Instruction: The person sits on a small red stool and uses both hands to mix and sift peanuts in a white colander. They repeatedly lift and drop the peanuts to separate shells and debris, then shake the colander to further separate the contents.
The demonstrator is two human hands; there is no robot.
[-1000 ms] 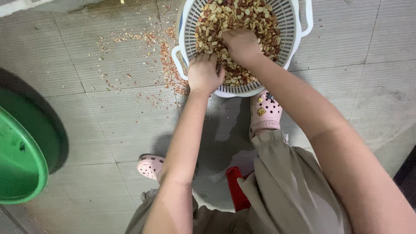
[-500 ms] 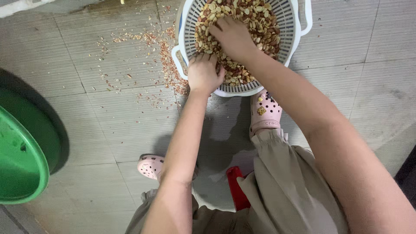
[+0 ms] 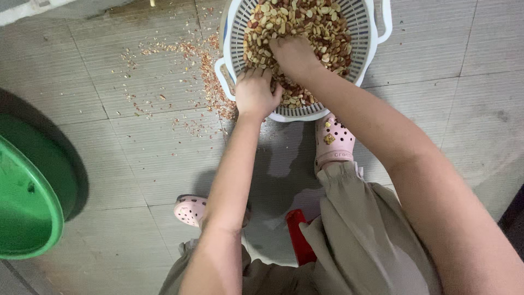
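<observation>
Head view: a round white plastic slotted colander (image 3: 364,38), heaped with shelled peanuts (image 3: 305,16), sits on the grey tiled floor (image 3: 109,153). The left hand (image 3: 255,94) curls over its near rim, fingers bent into the nuts. The right hand (image 3: 295,54) lies cupped, fingers together, on the pile's middle. Reddish husk flakes (image 3: 210,82) lie just left of the colander.

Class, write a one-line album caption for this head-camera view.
Both hands, left hand and right hand, work peanuts in a white colander.
</observation>
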